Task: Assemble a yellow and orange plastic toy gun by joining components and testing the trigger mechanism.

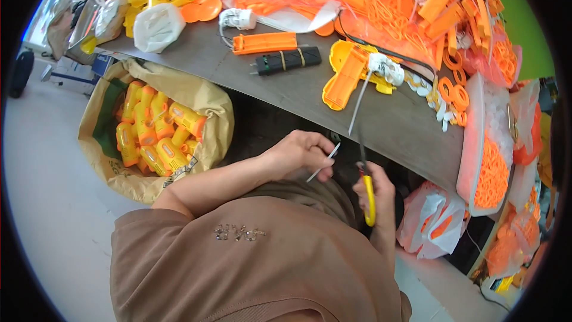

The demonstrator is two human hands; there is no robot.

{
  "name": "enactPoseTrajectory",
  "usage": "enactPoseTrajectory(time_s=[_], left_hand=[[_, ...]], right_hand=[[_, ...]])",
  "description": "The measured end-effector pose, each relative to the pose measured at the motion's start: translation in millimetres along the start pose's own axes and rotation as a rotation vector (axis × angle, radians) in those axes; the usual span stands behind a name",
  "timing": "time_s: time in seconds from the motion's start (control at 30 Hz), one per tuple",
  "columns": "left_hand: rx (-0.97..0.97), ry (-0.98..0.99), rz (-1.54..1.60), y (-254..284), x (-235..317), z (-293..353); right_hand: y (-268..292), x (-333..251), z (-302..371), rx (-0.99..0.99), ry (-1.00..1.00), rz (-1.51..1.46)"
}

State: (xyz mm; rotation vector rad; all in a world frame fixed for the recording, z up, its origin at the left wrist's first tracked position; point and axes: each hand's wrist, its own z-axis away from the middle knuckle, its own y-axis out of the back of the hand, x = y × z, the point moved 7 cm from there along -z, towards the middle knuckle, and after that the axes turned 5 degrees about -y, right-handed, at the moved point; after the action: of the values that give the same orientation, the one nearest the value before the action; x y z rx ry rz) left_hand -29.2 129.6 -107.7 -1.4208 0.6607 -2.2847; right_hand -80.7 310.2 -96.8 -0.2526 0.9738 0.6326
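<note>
Over my lap, at the table's front edge, my left hand [307, 156] pinches a thin pale strip [322, 164] between its fingers. To its right, my right hand [379, 189] grips what look like scissors with a yellow handle [370, 203] and a dark, narrow blade pointing at the table. Beyond the hands lies a yellow and orange plastic housing [345, 80]. A white mechanical part [386, 69] rests on it, and a pale strip [359, 104] reaches from that part past the table edge. A black stick bound with rubber bands [290, 59] lies farther left.
A paper sack [214, 107] of yellow-orange plastic bodies stands at left. An orange casing [264, 43] and a white bag [158, 27] lie on the grey table [411, 134]. Orange parts crowd its back. At right are a bin of orange rings [491, 173] and a plastic bag [432, 217].
</note>
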Motion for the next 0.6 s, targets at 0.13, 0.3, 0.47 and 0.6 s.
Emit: enactPoseTrajectory(time_s=[0.13,0.3,0.47,0.6], left_hand=[[0.374,-0.285,-0.198,46.8,74.4,88.7],[0.963,-0.369,-1.039,169.8,116.9,194.9],[0.943,-0.509,-0.884,159.8,120.4,187.4],[0.891,-0.600,-1.153,149.8,155.9,134.1]], right_hand=[[64.1,-42.9,5.1,0.356,0.357,0.417],[113.4,-72.6,-9.1,0.634,0.413,0.869],[117.9,-82.0,-26.6,0.651,0.351,1.012],[115.4,-84.4,-36.6,0.607,0.334,1.055]])
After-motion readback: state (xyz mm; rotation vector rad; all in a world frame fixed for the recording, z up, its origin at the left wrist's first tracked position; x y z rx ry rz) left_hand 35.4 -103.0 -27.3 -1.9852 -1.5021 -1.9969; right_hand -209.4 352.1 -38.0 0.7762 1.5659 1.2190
